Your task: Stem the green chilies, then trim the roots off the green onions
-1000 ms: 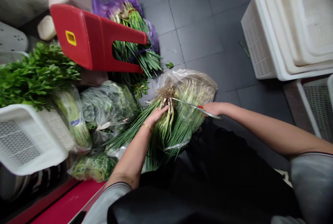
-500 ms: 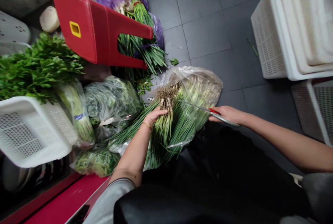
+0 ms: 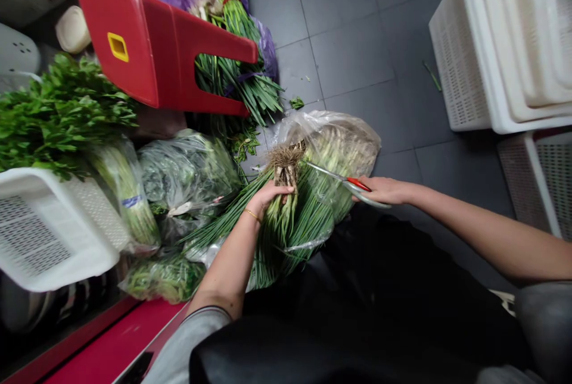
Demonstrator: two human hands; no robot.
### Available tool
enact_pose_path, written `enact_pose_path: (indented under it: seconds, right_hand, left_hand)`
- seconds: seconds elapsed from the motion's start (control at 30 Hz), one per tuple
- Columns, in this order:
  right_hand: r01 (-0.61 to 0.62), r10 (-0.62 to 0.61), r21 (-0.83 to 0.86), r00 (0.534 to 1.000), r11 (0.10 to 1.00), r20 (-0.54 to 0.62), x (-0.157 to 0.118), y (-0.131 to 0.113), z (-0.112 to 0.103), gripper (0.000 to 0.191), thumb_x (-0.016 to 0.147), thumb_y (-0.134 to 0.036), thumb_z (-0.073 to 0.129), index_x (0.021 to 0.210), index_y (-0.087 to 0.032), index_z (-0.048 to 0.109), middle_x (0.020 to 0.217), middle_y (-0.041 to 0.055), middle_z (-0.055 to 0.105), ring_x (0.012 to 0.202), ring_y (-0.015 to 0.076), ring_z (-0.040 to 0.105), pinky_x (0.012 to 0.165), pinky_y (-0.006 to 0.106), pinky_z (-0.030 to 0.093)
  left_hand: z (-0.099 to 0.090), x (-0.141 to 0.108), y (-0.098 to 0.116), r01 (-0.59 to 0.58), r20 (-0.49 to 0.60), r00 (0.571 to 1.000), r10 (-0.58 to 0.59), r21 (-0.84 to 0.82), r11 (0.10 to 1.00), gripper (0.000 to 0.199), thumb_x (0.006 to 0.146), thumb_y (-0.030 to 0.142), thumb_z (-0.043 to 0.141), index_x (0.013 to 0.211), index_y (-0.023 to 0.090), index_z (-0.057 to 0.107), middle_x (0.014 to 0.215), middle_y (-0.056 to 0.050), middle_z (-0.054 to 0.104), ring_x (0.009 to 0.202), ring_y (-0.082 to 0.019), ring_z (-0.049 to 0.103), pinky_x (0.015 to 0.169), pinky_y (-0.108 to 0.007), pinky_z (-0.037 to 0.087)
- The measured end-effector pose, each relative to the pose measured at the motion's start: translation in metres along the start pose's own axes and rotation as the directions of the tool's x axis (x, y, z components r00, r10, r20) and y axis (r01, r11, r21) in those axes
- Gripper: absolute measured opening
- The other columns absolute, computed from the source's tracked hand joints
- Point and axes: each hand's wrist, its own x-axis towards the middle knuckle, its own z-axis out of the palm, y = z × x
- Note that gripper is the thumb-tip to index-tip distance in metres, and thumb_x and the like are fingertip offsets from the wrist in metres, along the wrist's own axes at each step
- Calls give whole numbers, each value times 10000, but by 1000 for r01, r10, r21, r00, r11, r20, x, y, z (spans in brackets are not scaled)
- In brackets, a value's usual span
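Note:
My left hand is closed around a bunch of scallions, just below the white ends, with the brown roots pointing away from me. The long green leaves hang down toward my lap. My right hand grips a pair of scissors with red on the handle; the blades point left, their tips near the roots. Whether the blades are apart is hard to make out. Under and beside the held bunch lies a clear plastic bag with more scallions inside, roots also away from me.
A red stool lies on its side at upper left, beside green-leaved bundles in purple plastic. Bagged greens, leafy stalks and a white basket stand at left. Stacked white baskets stand at right on the grey tiled floor.
My right hand has moved left with the scissors, bringing the blades closer to the roots. My left hand still holds the bunch in nearly the same place.

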Motion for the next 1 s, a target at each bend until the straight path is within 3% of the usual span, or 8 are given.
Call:
enact_pose_path:
  seconds: [0.13, 0.2, 0.3, 0.4, 0.5, 0.6, 0.7, 1.0]
  right_hand:
    - [118, -102, 179, 990, 977, -100, -21, 22, 18, 554, 781, -729, 464, 849, -189, 568, 784, 87, 659, 755, 252, 611, 699, 331, 473]
    - [145, -110, 213, 980, 966, -169, -27, 26, 19, 466, 802, -654, 494, 845, -195, 565, 759, 74, 652, 721, 230, 602, 699, 321, 474]
    - [154, -98, 155, 942, 976, -321, -18, 21, 6, 394, 825, -520, 489, 1021, -192, 587, 955, 116, 686, 863, 265, 631, 808, 348, 482]
    - [151, -98, 93, 901, 984, -422, -2, 14, -10, 529, 826, -492, 467, 1253, -184, 522, 1225, 155, 631, 1111, 323, 585, 953, 394, 446]
    - [153, -122, 76, 940, 985, -317, 2, 13, -7, 604, 818, -537, 460, 1306, -183, 490, 1258, 150, 623, 1137, 332, 582, 957, 400, 448]
    - [6, 1, 42, 984, 999, -179, -5, 16, 7, 633, 800, -652, 450, 1205, -172, 532, 1085, 156, 679, 978, 336, 640, 820, 392, 485]
    - [-96, 96, 8, 990, 995, -108, -12, 15, 14, 679, 772, -734, 457, 1135, -167, 545, 1058, 170, 676, 930, 343, 647, 776, 396, 482]
    - [61, -63, 78, 998, 995, 29, -1, 8, 2, 816, 760, -774, 459, 1300, -167, 542, 1278, 161, 611, 1167, 374, 568, 963, 415, 451]
  left_hand:
    - [-14, -10, 2, 20, 119, 993, -2, -148, 989, 560, 466, 347, 846, 940, 92, 693, 848, -109, 738, 701, -207, 670, 750, -356, 529]
    - [-15, -11, 1, 70, 173, 984, -40, -170, 983, 556, 481, 381, 836, 924, 79, 686, 838, -137, 738, 699, -230, 679, 732, -378, 535]
    - [-8, -6, -2, 68, 89, 995, -53, -178, 982, 512, 475, 366, 853, 872, 101, 670, 727, -89, 714, 633, -218, 665, 708, -386, 541]
    - [0, 4, -4, -2, -49, 999, -4, -139, 990, 524, 463, 326, 878, 900, 117, 678, 730, -42, 702, 632, -179, 648, 752, -363, 539]
    - [1, 11, -3, -29, -106, 994, 21, -71, 997, 547, 462, 340, 884, 921, 107, 698, 793, -58, 716, 696, -191, 659, 801, -366, 532]
    - [1, 17, -1, -21, -142, 990, 24, 21, 1000, 532, 470, 342, 876, 915, 94, 723, 868, -93, 732, 802, -235, 679, 855, -383, 520]
    - [3, 21, -3, -35, -173, 983, 53, 106, 994, 516, 478, 349, 861, 917, 105, 741, 928, -106, 739, 920, -278, 679, 912, -395, 499]
    - [10, 16, 1, -29, -131, 990, 55, 197, 980, 460, 493, 352, 858, 877, 121, 755, 928, -88, 746, 947, -280, 669, 944, -395, 477]
